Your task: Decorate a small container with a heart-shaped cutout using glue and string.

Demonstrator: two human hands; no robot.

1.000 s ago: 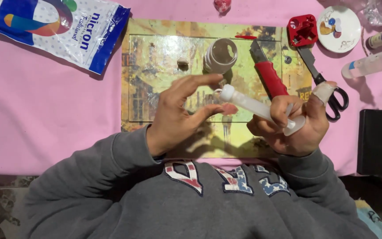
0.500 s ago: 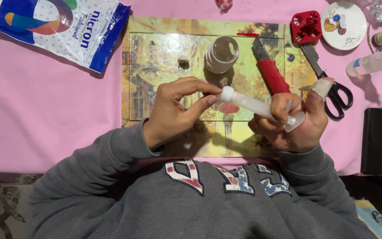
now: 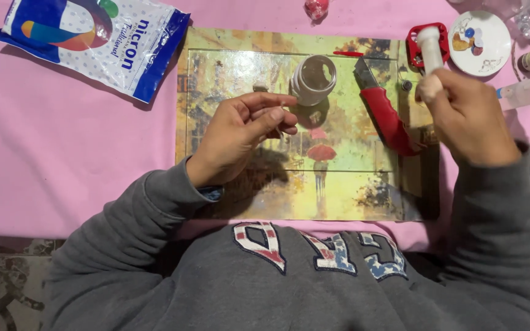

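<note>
Right hand [image 3: 470,116] grips a white tube [image 3: 429,50] at upper right, over the red cutter [image 3: 387,110]. Left hand [image 3: 240,138] pinches something small at centre, beside the tape roll [image 3: 313,79]; a plastic bag [image 3: 93,43] lies at upper left.

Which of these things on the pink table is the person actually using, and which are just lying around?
In use:
right hand holding white tube
left hand pinching something tiny

Lying about:
blue-and-white bag
red utility knife
tape roll
round dish
</note>
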